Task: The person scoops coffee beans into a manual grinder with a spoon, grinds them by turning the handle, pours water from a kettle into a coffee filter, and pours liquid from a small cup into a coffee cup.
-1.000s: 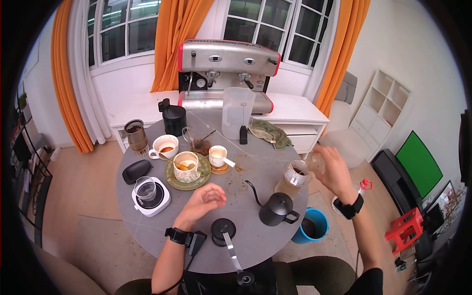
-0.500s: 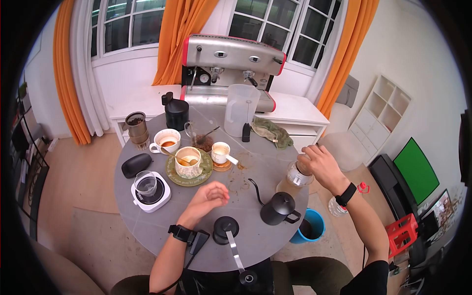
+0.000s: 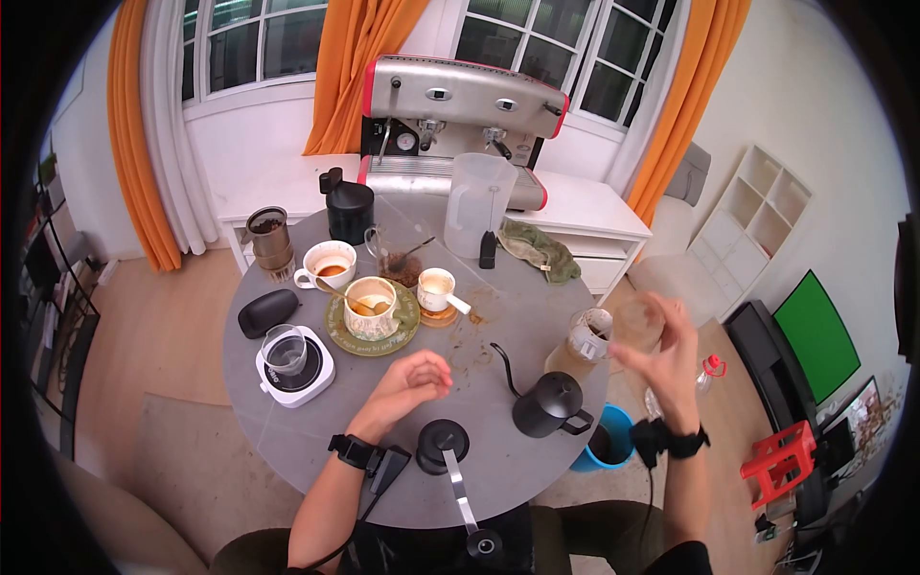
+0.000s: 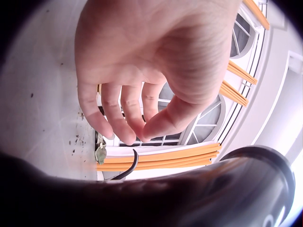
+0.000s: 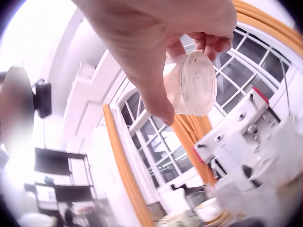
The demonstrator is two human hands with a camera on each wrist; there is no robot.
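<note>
Where curtains (image 3: 355, 77) hang, right fingers (image 3: 681, 328) grip cup (image 5: 201, 87), left fingers (image 4: 111, 106) loose above stained table (image 3: 517, 479).

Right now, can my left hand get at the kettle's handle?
Probably not directly: your left hand is empty, but the kettle stands between it and the handle, which points away.

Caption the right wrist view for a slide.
Right hand grips a clear cup; window and coffee machine behind.
</note>
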